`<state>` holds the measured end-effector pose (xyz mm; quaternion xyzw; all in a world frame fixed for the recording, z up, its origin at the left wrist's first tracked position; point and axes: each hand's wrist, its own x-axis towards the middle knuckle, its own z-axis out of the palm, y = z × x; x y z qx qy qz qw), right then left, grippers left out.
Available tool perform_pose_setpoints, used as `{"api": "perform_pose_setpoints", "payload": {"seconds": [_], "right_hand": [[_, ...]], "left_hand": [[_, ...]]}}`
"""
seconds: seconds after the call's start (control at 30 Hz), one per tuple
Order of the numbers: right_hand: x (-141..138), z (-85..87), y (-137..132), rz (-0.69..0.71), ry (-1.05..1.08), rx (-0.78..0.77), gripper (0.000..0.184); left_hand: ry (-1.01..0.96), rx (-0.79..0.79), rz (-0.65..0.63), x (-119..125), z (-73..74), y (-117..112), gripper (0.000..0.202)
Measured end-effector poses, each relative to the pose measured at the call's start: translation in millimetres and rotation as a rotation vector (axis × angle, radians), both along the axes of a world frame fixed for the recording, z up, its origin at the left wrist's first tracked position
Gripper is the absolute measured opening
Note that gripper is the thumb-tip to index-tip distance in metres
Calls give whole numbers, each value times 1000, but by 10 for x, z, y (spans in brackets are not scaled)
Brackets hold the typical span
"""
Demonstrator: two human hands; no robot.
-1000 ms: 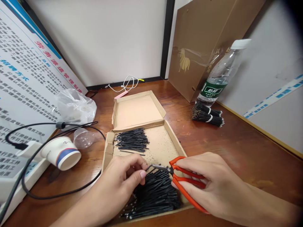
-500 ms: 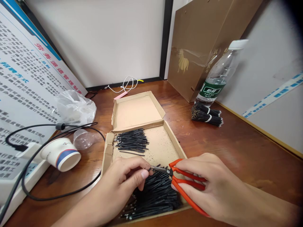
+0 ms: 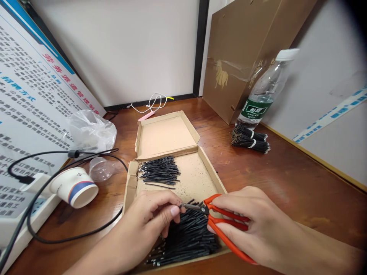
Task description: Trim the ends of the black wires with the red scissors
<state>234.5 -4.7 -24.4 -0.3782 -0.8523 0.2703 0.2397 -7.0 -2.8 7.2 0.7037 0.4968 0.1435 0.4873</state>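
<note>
My right hand [image 3: 249, 221] is closed around the red handles of a pair of scissors [image 3: 226, 219]. The blades point left and their tips meet the fingertips of my left hand [image 3: 156, 214]. Those fingers pinch the end of a short black wire [image 3: 181, 205], most of it hidden. Below both hands, a large pile of cut black wires [image 3: 192, 236] lies in the near part of an open cardboard box [image 3: 210, 168]. A smaller, neater row of black wires [image 3: 160, 170] rests at the box's far left, with one wire lying apart beneath it.
At right stand a water bottle [image 3: 256, 103] and two tied bundles of black wires [image 3: 250, 141]. A brown carton [image 3: 229, 57] is behind. On the left are a tipped paper cup [image 3: 74, 187], a clear plastic cup [image 3: 101, 169], a plastic bag [image 3: 93, 130] and a looping black cable [image 3: 71, 240].
The scissors' blades have shifted very slightly at my left fingertips, and their lower handle has dropped a little. Both hands stay in nearly the same place.
</note>
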Motion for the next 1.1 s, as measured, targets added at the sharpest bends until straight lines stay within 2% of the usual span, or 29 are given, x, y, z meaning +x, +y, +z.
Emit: {"api": "perform_pose_setpoints", "payload": {"seconds": [0.57,0.67,0.83,1.1], "right_hand": [[-7,29,-1,-5,37,-26,21],[-10,18,9,4,64,-47,19],[10,-16,12,-23,54,-76,5],[2,1,15,-32,61,-77,7]], "left_hand": [[-38,-14,6,11,39,10,27],[-73,-44,21,16,53,9,26],[-139,-90,43,8,46,0,27],[-234,-159,76,16,32,-2,25]]}}
